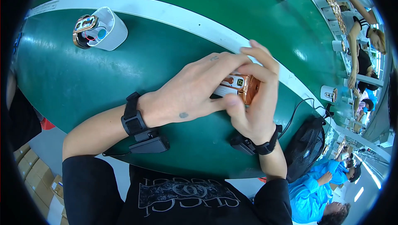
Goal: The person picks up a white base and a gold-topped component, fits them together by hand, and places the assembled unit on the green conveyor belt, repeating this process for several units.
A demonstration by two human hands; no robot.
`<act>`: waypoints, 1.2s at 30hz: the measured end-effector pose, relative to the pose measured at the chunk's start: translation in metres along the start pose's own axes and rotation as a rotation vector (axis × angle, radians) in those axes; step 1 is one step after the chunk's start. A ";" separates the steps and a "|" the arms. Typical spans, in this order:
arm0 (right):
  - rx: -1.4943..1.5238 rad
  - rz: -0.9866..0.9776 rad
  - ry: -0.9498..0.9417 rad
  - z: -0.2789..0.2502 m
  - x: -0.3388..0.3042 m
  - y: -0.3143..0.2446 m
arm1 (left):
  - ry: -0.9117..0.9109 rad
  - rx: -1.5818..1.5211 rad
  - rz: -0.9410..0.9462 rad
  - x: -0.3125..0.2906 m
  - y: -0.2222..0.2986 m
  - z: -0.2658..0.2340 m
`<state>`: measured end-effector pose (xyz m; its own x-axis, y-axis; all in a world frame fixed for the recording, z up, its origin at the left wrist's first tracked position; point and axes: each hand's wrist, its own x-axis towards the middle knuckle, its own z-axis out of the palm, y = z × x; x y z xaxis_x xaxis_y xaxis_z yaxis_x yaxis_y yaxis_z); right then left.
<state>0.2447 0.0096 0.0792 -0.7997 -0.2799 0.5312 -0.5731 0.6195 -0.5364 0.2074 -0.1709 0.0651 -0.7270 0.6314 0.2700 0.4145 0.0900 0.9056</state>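
1. Copper-coloured, glossy, box-shaped device with a white body (242,86) is what I have in both hands, lifted just above the green belt-like worktop (166,80), close in front of my chest. From its look I judge it small, rigid and fairly light, a hard shell that will not give under pressure.

2. My left hand (195,90) lies over its white end from the left, fingers wrapped along the top, so that grip is closed around the body. Much of the white part is hidden under this hand.

3. My right hand (255,100) comes up from below and curls over the copper end, thumb on the near side, fingers over the far side; this grip is also closed on the device.

4. I judge the polished copper surface to be slippery and easy to mark, so the flat sides and the matt white part look like the safer places to take hold, rather than the shiny edges.

5. Farther off to my left, well apart from my hands, a white rounded plastic holder (108,29) lies tipped on the worktop with another copper-rimmed piece (84,28) at its mouth.

6. Black bands (133,119) sit on both my wrists.
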 end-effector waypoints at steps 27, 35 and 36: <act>0.415 0.751 0.081 0.004 0.015 -0.015 | 0.201 -0.165 -0.474 0.025 0.024 0.002; 0.360 0.638 0.111 0.002 0.018 -0.008 | 0.103 -0.125 -0.407 0.029 0.021 -0.007; 0.296 0.595 0.124 -0.004 0.018 -0.007 | 0.133 -0.105 -0.276 0.028 0.014 -0.003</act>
<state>0.2347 0.0032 0.0952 -0.9779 0.1441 0.1512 -0.0801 0.4096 -0.9087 0.1919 -0.1543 0.0865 -0.8722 0.4872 0.0441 0.1384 0.1592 0.9775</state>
